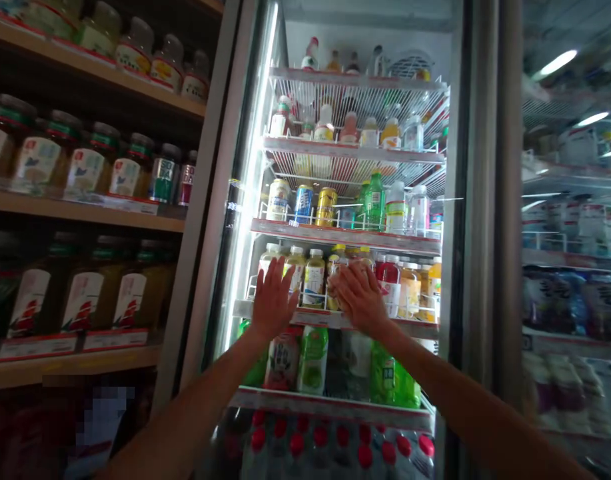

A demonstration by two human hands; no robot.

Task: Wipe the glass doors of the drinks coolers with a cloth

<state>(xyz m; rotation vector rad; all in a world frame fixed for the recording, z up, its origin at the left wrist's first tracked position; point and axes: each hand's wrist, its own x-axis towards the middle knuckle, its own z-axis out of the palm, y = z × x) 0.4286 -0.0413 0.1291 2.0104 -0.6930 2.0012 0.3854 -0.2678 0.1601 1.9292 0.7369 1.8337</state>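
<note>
Both my arms reach up to the glass door of a lit drinks fridge. My left hand has its fingers spread and palm forward at the glass, in front of yellowish bottles; it holds nothing. My right hand presses a crumpled, pale cloth against the glass, its fingers over most of it. Behind the glass, a red drink bottle shows just right of that hand. A white-capped bottle is visible between my hands.
A metal door frame stands at the left of the glass, beside wooden shelves of jars and bottles. On the right, past an upright post, is another glass-fronted fridge. Red-capped bottles fill the bottom.
</note>
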